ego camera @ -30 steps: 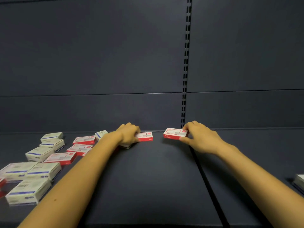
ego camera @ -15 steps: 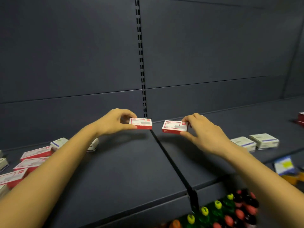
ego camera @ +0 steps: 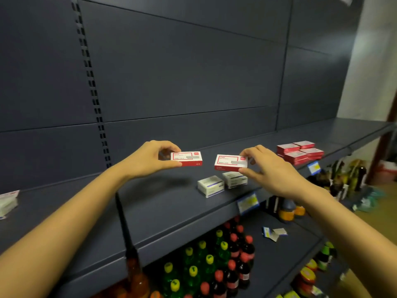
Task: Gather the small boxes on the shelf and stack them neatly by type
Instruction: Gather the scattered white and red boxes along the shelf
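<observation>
Grip was a pinch each side: left hand [ego camera: 150, 161] held one small red-and-white cardboard box [ego camera: 186, 158]; right hand [ego camera: 272, 171] pinched its twin [ego camera: 231, 162]; both likely belonged, edges squared, on the stack of red boxes [ego camera: 299, 152].

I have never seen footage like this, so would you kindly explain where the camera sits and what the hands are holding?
There is no machine: a person wears a camera on the head, looking forward and down at their own bare hands. The left hand pinches one red box, the right hand pinches a second red box, both held above the dark shelf. On it lie two white boxes and, farther right, a stack of red boxes. Bottles stand on the level below.
</observation>
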Available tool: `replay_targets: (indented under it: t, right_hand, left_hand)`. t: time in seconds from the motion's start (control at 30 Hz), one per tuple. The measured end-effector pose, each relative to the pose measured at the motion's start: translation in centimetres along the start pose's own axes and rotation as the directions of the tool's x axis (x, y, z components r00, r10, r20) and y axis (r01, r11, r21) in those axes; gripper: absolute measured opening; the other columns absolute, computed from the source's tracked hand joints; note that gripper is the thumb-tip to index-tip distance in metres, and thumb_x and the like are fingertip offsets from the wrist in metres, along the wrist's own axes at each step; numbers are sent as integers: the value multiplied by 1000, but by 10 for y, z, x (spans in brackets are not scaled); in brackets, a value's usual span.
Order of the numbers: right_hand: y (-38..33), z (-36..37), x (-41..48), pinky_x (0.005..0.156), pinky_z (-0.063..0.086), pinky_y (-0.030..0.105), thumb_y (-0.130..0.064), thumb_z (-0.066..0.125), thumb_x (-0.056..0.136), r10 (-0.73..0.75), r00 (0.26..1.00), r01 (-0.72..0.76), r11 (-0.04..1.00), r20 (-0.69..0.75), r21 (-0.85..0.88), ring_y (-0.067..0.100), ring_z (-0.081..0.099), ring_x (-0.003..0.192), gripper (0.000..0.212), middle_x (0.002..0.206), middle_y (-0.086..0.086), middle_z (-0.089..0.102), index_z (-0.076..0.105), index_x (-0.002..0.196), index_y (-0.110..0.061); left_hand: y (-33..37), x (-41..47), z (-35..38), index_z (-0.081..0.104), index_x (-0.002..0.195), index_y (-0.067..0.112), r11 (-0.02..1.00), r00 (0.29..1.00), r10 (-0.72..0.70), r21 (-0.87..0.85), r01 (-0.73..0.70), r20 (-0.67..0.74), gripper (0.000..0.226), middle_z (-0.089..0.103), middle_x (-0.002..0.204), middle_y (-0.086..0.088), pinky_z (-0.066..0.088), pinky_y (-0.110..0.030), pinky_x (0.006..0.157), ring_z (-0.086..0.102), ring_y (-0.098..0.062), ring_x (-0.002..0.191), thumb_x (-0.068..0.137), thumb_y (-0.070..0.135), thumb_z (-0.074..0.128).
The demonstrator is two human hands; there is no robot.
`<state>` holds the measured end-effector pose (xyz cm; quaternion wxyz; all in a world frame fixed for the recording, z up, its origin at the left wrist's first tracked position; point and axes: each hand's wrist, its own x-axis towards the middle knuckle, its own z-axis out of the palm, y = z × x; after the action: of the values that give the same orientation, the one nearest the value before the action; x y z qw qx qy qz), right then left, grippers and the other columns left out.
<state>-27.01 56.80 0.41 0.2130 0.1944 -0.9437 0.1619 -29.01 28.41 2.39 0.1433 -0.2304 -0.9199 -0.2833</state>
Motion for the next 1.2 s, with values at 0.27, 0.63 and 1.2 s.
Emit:
replay_targets:
  t: [0.27, 0.63, 1.2]
  right_hand:
    - [121, -49, -39, 89, 44, 36, -38, 52, 91, 59, 998, -58, 996, 19, -61, 18, 48, 112, 38, 125, 0, 49, 46, 123, -20]
    - [247, -73, -49, 90, 46, 39, -38, 52, 91, 155, 985, -148, 985, 75, -91, 18, 49, 111, 43, 124, 3, 49, 44, 128, -17]
    - [367, -68, 38, 93, 47, 36, -35, 54, 90, 75, 993, -80, 995, 90, 56, 10, 50, 106, 34, 121, -1, 52, 50, 121, -21]
  left_hand:
    - [80, 61, 96, 60, 112, 17, 997, 998, 60, -47, -61, -20, 35, 60, 101, 9, 47, -9, 69, 57, -3, 84, 79, 25, 69]
    - [138, 132, 192, 62, 110, 17, 998, 999, 29, -55, -32, -45, 37, 61, 100, 5, 44, -10, 68, 57, -8, 83, 78, 33, 69]
    - [145, 242, 261, 56, 103, 19, 998, 996, -36, 56, 40, -76, 33, 64, 111, 0, 51, -43, 84, 56, -16, 93, 80, 39, 66]
